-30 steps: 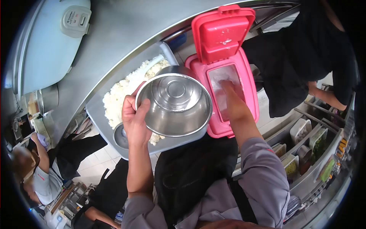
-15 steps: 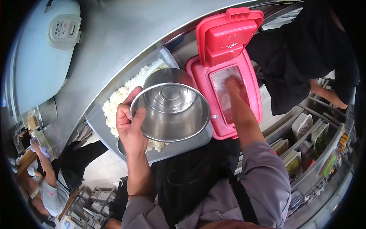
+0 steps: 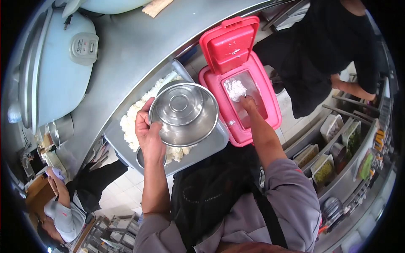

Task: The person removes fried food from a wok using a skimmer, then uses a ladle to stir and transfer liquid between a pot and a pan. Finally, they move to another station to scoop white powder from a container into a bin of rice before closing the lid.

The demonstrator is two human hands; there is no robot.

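My left hand [image 3: 151, 131] is closed on the rim of a round steel pot [image 3: 185, 133], thumb inside and fingers outside. The pot is tilted so that its shiny inside faces me, and no contents show in it. My right hand [image 3: 248, 103] is closed around the handle of a scoop heaped with white powder [image 3: 235, 90]. This heap sits at the opening of a red bin [image 3: 270, 107], whose hinged lid [image 3: 231, 44] stands up. Below the pot is a grey tub [image 3: 211, 148] of white crumbly lumps [image 3: 134, 114]; a white utensil handle partly shows there.
A steel counter [image 3: 130, 46] curves along the far side, bearing a large pale blue rice cooker [image 3: 63, 71]. At right, a person in black [image 3: 314, 63] stands beside drawers with food containers [image 3: 333, 127]. Another person [image 3: 67, 213] is at lower left.
My right hand has come up from inside the red bin, bringing the heaped white powder into view. The steel pot has turned its inside more toward me. The view has shifted.
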